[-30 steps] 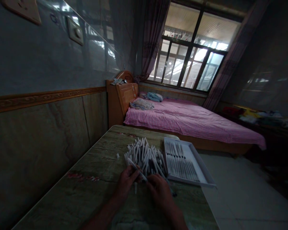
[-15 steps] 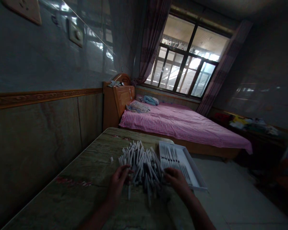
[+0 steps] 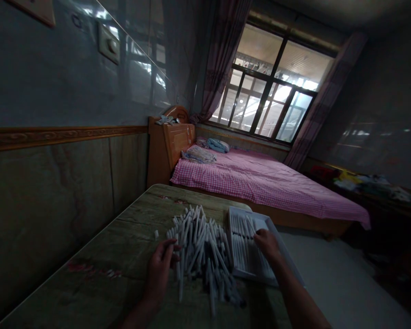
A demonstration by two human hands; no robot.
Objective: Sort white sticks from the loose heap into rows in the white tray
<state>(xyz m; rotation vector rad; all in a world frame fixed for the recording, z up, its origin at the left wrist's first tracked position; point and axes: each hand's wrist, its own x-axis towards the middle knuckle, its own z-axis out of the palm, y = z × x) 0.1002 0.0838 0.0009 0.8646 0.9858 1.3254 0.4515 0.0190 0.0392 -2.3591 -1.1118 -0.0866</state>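
Note:
A heap of white pens [image 3: 200, 242] lies spread on the table in front of me. My left hand [image 3: 161, 262] is at the heap's left edge, fingers curled together; whatever they hold, if anything, is hidden. To the right of the heap, a shallow white tray [image 3: 287, 251] contains pens laid side by side in two rows. Over this tray, my right hand [image 3: 269, 244] pinches a slanted white pen [image 3: 249, 223] whose upper end points toward the far row. The hand covers part of the near row.
A small white piece, perhaps a cap [image 3: 156, 234], rests left of the heap. The table [image 3: 123, 242] has a marble-like, flowered top. Beyond it stands a bed [image 3: 260, 178] with a pink checked sheet. A tiled wall [image 3: 71, 183] runs along the left.
My right hand has moved from the heap's right edge to over the tray, with a pen in its fingers. My left hand has shifted slightly left. The view has tilted a little.

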